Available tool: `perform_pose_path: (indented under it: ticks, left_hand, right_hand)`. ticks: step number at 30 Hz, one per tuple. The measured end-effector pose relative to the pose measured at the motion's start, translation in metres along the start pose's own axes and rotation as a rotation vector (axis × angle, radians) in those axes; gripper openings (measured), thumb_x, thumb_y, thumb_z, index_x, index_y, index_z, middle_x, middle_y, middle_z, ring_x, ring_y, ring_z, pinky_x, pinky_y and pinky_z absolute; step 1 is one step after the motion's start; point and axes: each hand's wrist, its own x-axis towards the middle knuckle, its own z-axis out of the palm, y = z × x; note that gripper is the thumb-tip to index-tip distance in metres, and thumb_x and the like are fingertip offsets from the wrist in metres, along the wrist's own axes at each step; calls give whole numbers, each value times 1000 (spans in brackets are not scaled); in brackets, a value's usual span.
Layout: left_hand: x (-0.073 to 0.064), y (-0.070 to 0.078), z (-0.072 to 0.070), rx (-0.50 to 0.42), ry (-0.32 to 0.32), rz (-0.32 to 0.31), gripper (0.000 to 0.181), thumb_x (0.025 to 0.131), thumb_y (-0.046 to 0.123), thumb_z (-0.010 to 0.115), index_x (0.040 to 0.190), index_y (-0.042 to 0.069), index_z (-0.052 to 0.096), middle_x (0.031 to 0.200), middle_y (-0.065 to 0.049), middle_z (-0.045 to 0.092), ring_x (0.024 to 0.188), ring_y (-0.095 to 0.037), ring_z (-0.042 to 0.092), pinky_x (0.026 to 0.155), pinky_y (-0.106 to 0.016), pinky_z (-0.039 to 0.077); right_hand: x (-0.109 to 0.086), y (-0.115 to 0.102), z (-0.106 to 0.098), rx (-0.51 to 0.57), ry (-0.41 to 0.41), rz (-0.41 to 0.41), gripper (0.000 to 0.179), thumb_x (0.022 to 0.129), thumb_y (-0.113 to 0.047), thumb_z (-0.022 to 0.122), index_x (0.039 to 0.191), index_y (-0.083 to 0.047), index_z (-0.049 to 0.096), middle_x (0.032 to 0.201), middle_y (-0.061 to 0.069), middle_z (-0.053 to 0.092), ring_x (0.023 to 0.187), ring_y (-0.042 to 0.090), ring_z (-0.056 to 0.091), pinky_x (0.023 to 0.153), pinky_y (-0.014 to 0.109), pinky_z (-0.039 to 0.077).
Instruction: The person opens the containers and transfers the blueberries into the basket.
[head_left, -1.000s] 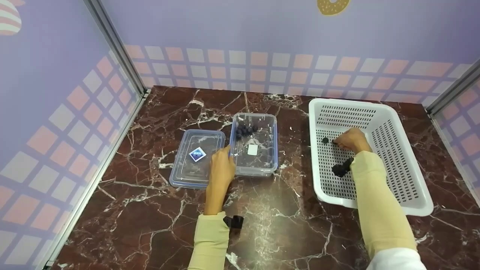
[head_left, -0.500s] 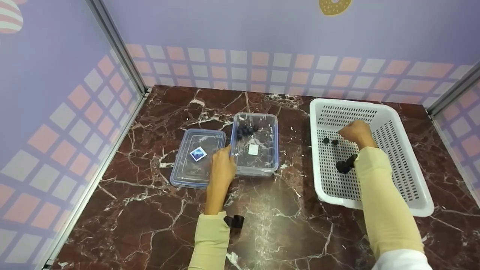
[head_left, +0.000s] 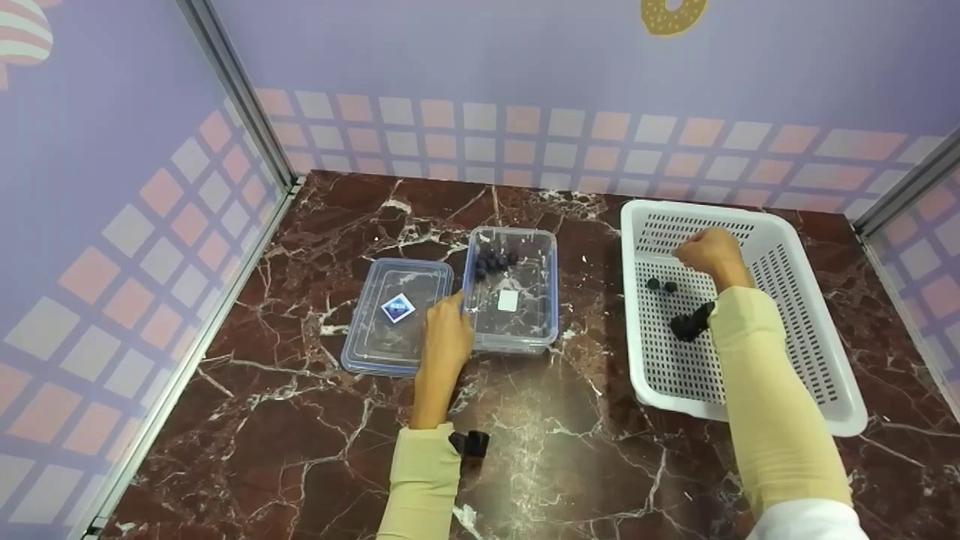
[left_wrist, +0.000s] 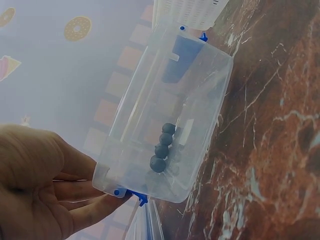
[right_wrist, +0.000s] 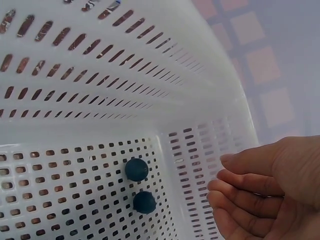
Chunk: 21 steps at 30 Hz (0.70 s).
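At centre frame, my left grip (head_left: 446,334) pinches the left edge of the clear tub (head_left: 517,341); the lid (head_left: 386,345) is already off, just leftward. At right, two dark berries (head_left: 670,286) sit in the white basket (head_left: 632,330); a berry cluster (head_left: 493,262) lies in the tub's upper left. My right grip (head_left: 709,253) curls above the basket, contents unclear. With berries in both, I judge it partway.

Veined surface (head_left: 285,420) set with plasticware

On the dark red marbled top, a clear blue-edged lid (head_left: 390,337) is laid at left, a clear box (head_left: 517,322) is set just beside it, and a white perforated basket (head_left: 679,375) is placed apart at right.
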Motion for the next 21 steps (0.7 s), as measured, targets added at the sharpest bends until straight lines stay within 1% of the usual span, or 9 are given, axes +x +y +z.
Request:
perform_pose_path:
  ticks: [4,6,8,10,14,16,21]
  left_hand:
    - [0,0,1,1,-2,-1,35,86,-2,59,121,-6,62,114,-23,66,110,-40,61,97,-46,48]
    - [0,0,1,-3,-5,-9,36,86,-2,59,121,-5,61,115,-23,66,111,-39,61,97,-46,48]
    - [-1,0,1,-3,-4,-10,36,86,-2,59,121,-5,61,115,-23,66,111,-39,61,97,-46,48]
    - [-1,-1,1,-2,-4,-14,36,86,-2,59,121,-5,62,116,-22,65,111,-39,61,96,-46,48]
    - [0,-1,1,-1,-2,-17,36,86,-2,59,122,-4,62,116,-21,66,111,-39,61,96,-47,49]
    - [0,-1,1,-2,0,-14,36,86,-2,59,121,-5,62,116,-22,66,111,-39,61,96,-47,48]
    - [0,0,0,-10,-11,-18,36,87,-2,58,122,-4,61,115,-23,65,110,-40,61,95,-48,49]
  right_hand:
    - [-1,-5,-2,-7,14,-24,30,82,-14,64,101,8,67,66,-5,61,64,8,53,60,22,44]
    - [-1,-9,-2,-14,22,-31,30,81,-14,63,101,8,68,67,-4,61,67,11,54,62,24,44]
    - [-2,-13,-2,-16,25,-32,30,82,-15,63,101,7,68,71,-1,63,72,16,55,66,28,45]
    - [-3,-19,-3,-17,28,-34,32,83,-17,64,103,7,68,78,4,65,79,21,56,72,33,46]
    - [-4,-31,-4,-42,41,-58,34,84,-21,64,105,5,67,94,18,68,88,28,58,80,41,49]
    - [-5,-37,-4,-59,44,-73,36,85,-22,64,107,5,67,102,22,67,92,31,58,83,44,48]
    - [-4,-50,-4,-53,27,-90,37,85,-21,62,111,5,66,114,27,62,100,34,56,91,49,47]
